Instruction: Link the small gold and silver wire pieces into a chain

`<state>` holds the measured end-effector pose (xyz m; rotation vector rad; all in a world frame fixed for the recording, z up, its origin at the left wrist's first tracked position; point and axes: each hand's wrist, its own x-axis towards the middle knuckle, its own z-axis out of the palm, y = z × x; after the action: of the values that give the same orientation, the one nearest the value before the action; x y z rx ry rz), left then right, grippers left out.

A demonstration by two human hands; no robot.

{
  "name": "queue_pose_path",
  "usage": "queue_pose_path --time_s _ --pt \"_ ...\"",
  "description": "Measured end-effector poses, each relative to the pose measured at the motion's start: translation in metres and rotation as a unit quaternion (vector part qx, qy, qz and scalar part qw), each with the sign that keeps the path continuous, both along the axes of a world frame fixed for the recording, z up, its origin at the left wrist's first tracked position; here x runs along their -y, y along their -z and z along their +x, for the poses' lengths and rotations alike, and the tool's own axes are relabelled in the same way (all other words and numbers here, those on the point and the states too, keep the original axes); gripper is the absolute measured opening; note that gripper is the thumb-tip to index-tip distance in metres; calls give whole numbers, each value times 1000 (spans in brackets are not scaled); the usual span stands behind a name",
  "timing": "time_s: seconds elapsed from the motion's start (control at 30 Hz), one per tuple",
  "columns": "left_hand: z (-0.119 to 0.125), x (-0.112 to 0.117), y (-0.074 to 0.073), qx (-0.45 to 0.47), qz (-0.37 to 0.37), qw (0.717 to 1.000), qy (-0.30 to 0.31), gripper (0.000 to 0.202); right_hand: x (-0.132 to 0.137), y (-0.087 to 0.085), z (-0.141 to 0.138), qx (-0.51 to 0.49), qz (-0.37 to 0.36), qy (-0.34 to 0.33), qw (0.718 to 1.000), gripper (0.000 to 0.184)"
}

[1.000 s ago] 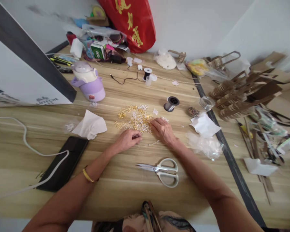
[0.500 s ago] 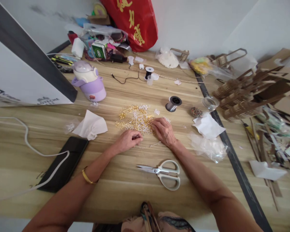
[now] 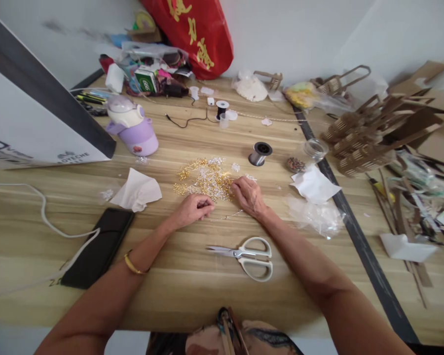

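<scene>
A loose pile of small gold and silver jewellery pieces (image 3: 207,180) lies on the wooden table. At its near left edge rests my left hand (image 3: 193,209), fingers curled with thumb and fingertips pressed together. My right hand (image 3: 248,196) is closed against the pile's right side, its fingertips down by the pieces. What either hand pinches, if anything, is too small or hidden. A thin strand like a fine chain (image 3: 226,216) lies on the table between the two hands. Nearer to me are scissors with white handles (image 3: 244,252), blades slightly apart, pointing left.
A wire spool (image 3: 260,154), a heap of dark beads (image 3: 295,165) and a glass jar (image 3: 315,149) stand beyond my right hand. Clear plastic bags (image 3: 320,217) lie to the right. On the left are a white cloth (image 3: 137,190), a black phone case (image 3: 99,246) and a purple bottle (image 3: 135,128).
The camera view has shifted slightly, moving the whole scene a little left and up. Both hands stay at the pile with fingers closed; nothing is visibly taken up or let go.
</scene>
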<state>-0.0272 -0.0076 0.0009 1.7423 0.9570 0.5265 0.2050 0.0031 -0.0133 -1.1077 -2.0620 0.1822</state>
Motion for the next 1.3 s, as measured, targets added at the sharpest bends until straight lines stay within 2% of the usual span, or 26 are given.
queue_pose_path --time_s 0.4,0.73,0.97,1.13,1.3 --pt "0 1 -2 -1 -16 1000 -4 21 3 -1 1 -21 -22 10 999 24" --pt "1 3 -6 0 -37 999 -12 21 5 -5 0 -41 -2 -37 998 23" --pt "0 2 -3 5 -30 999 -9 22 3 -4 -2 55 24 -106 993 24" --pt "0 2 -4 -5 -31 999 -9 20 2 -6 -9 137 39 -126 982 30" --pt "0 3 -4 -7 -28 1000 -12 21 3 -9 -13 130 26 -139 981 29"
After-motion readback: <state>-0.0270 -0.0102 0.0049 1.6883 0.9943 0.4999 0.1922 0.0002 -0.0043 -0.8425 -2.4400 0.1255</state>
